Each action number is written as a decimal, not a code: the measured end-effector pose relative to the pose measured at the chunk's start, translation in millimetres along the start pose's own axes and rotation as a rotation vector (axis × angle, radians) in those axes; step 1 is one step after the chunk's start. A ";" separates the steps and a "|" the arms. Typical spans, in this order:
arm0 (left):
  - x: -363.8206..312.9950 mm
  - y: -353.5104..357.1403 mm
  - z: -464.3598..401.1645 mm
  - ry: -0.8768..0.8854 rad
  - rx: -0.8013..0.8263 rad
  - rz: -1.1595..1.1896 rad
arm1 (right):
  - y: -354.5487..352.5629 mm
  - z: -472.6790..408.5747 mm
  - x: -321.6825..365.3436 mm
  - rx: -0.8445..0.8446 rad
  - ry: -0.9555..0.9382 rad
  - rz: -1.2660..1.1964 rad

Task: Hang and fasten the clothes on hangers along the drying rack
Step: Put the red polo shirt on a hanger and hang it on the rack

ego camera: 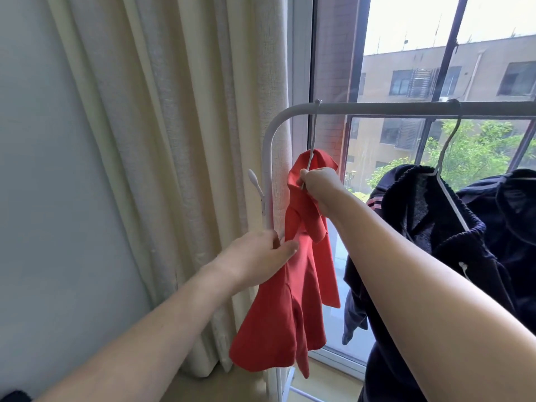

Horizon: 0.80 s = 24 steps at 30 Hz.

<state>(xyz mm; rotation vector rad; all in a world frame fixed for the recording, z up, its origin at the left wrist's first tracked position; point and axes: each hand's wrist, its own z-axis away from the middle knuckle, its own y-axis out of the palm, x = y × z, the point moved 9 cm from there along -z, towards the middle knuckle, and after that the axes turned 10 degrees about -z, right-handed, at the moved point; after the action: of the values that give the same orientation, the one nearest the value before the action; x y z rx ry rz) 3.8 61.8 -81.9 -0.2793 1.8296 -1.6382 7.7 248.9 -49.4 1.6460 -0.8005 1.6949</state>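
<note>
A red shirt hangs on a white hanger whose hook sits over the left end of the white drying rack's top bar. My right hand pinches the hanger's neck at the shirt's collar. My left hand grips the shirt's left edge lower down, beside the rack's upright post. A dark navy jacket hangs on a second white hanger to the right on the same bar.
A cream curtain hangs close behind the rack's left post, with a pale wall further left. A large window stands right behind the rack. A white side hook sticks out from the post.
</note>
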 end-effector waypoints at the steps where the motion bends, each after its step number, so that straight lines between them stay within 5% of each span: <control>1: -2.1 0.7 -5.2 -0.011 -0.028 0.025 | -0.1 -0.1 0.7 0.004 0.001 0.008; 7: -0.7 -12.7 -12.9 -0.049 -0.283 0.104 | -5.9 2.8 0.6 0.010 0.027 0.004; 12: 2.0 -15.4 -16.7 -0.041 -0.291 0.224 | -5.8 0.9 3.1 0.049 0.015 0.033; 18: -33.5 -14.8 8.7 0.546 -0.596 -0.607 | 1.7 -3.0 1.1 0.087 0.004 0.047; 21: -22.7 -31.7 4.8 0.309 -0.624 -0.374 | 2.7 -4.8 -0.9 0.066 -0.001 0.031; 24: 3.0 -27.4 -20.2 -0.042 -0.412 -0.121 | -0.1 -2.0 -1.9 0.059 -0.015 0.002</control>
<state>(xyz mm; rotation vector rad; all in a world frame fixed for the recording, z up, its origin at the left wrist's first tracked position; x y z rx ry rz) -17.6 71.1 -57.0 -0.6082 2.1431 -1.3053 6.5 250.5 -51.3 1.6993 -0.7661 1.7244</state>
